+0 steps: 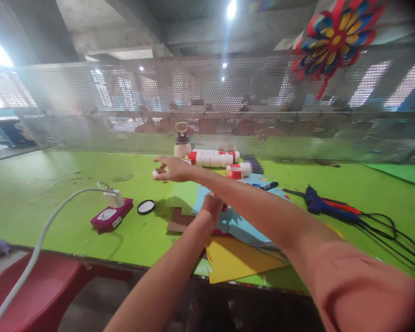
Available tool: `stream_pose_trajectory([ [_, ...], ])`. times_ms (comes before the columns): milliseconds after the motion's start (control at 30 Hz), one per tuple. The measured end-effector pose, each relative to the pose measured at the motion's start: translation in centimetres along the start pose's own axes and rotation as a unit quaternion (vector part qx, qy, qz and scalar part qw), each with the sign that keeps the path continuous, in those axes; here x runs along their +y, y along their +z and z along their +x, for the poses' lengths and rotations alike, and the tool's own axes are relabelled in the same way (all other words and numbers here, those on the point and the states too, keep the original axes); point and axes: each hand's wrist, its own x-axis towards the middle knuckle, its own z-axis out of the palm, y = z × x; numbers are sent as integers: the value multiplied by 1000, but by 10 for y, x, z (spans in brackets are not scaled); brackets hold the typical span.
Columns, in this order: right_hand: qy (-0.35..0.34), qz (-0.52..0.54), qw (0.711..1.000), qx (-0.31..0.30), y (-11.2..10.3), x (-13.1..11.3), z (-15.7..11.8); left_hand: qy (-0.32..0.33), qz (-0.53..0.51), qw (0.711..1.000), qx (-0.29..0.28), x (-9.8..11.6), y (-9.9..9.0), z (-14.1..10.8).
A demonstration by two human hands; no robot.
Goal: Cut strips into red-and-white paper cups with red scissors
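My right arm reaches across my left one, and my right hand (174, 169) hangs over the table left of the middle. A small white thing (155, 174) shows at its lower fingertips; its kind is too small to tell. Lower down, my left hand (214, 203) is curled at the edge of light blue sheets (242, 227). Something red peeks out beside its fingers, mostly hidden. Under the blue sheets lie a yellow sheet (242, 260) and a piece of brown card (180, 220). White rolls with red bands (212, 159) lie just beyond my hands.
A magenta power strip (112, 216) with a plugged-in white cable and a black-rimmed round lid (146, 207) sit left. A blue glue gun (328, 207) with black cords lies right. Behind stand a spray bottle (182, 144) and a perforated metal screen (124, 101); a paper flower (337, 40) hangs there.
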Motion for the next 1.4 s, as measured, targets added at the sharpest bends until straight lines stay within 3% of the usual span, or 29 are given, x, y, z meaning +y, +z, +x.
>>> stream_pose_trajectory([
  [133, 4, 3, 1000, 21, -85, -26, -76, 11, 2, 1000, -10, 5, 10, -12],
  [233, 50, 72, 992, 89, -127, -36, -156, 24, -8, 999, -26, 9, 16, -22],
  [333, 97, 53, 986, 124, -138, -34, -219, 33, -8, 999, -27, 14, 23, -29],
  [433, 115, -5, 986, 118, -129, -23, -250, 42, 5, 999, -26, 23, 31, -31],
  [667, 63, -106, 982, 143, -120, -2, -257, 55, 57, 997, -21, 45, 46, -32],
  [900, 47, -170, 971, 165, -117, 17, -264, -7, 7, 998, -55, 25, 48, -21],
  [1033, 65, -169, 972, 153, -118, 25, -270, -32, -12, 995, -93, 15, 48, -21],
  [1233, 169, -82, 964, 188, -127, 28, -276, -62, -8, 994, -92, 16, 47, -27],
  [1400, 175, -25, 970, 170, -128, 20, -279, -55, -5, 994, -92, 15, 46, -26],
])
